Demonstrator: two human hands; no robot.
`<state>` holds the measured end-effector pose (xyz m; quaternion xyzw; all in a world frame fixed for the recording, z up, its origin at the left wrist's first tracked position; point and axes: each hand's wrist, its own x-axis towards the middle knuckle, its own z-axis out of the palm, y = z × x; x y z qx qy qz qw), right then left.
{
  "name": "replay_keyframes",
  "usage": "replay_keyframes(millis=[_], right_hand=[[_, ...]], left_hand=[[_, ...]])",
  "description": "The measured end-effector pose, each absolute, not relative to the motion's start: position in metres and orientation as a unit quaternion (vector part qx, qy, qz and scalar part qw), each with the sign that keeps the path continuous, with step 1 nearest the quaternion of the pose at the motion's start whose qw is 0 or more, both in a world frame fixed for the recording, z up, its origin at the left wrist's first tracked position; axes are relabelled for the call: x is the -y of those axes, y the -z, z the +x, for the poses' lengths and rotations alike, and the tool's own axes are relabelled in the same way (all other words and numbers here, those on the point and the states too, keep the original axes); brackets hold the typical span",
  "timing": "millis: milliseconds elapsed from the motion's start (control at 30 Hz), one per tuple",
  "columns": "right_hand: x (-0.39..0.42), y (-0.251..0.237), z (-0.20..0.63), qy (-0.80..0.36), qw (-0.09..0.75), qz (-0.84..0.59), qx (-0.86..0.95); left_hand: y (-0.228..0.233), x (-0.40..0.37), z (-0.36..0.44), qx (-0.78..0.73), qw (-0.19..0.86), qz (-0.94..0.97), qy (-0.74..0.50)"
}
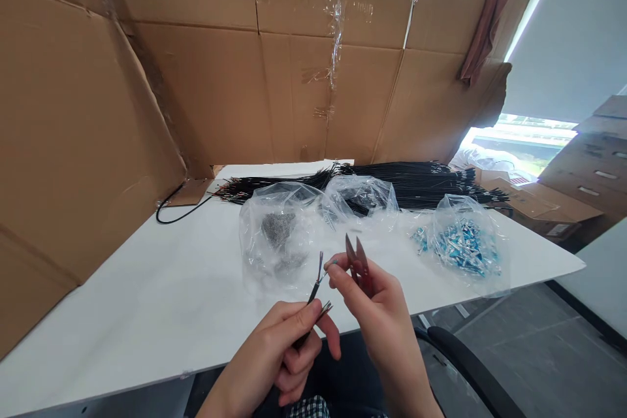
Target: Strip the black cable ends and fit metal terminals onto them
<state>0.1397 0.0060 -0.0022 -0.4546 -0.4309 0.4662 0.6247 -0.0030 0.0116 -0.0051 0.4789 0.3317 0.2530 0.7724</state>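
Observation:
My left hand [283,347] pinches a short black cable [313,290] near its stripped end, where thin wires fan upward. My right hand [372,313] holds small red thread snips [357,262], blades pointing up, while its thumb and forefinger touch one of the cable's wire tips. Both hands hover over the near edge of the white table [147,300].
Three clear plastic bags lie beyond the hands: one with grey parts [277,232], one in the middle [360,199], one with blue parts [463,245]. A long bundle of black cables [416,183] lies behind them. Cardboard walls [220,78] enclose the table. A chair armrest [465,366] sits at the lower right.

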Motion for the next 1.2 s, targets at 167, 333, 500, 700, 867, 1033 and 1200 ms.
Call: replay_keyframes(millis=[167, 333, 500, 700, 867, 1033, 1200], right_hand=[[-0.003, 0.002, 0.140, -0.527, 0.629, -0.401, 0.408], [-0.005, 0.002, 0.138, -0.531, 0.659, -0.364, 0.387], [-0.005, -0.002, 0.142, -0.448, 0.631, -0.425, 0.470], [0.018, -0.010, 0.141, -0.365, 0.614, -0.483, 0.506], [0.034, -0.016, 0.135, -0.346, 0.570, -0.486, 0.565], [0.037, -0.013, 0.130, -0.353, 0.534, -0.516, 0.569], [0.036, -0.007, 0.128, -0.368, 0.525, -0.486, 0.595]], left_hand=[[0.010, -0.010, -0.007, -0.172, 0.889, 0.355, -0.234], [0.013, -0.006, -0.006, -0.112, 0.919, 0.301, -0.231], [0.008, -0.002, -0.003, -0.164, 0.884, 0.326, -0.292], [0.002, 0.008, 0.002, -0.262, 0.761, 0.401, -0.438], [-0.004, 0.015, 0.000, -0.336, 0.710, 0.403, -0.469], [-0.010, 0.021, 0.002, -0.383, 0.670, 0.398, -0.496], [-0.010, 0.025, 0.004, -0.415, 0.657, 0.394, -0.491]])
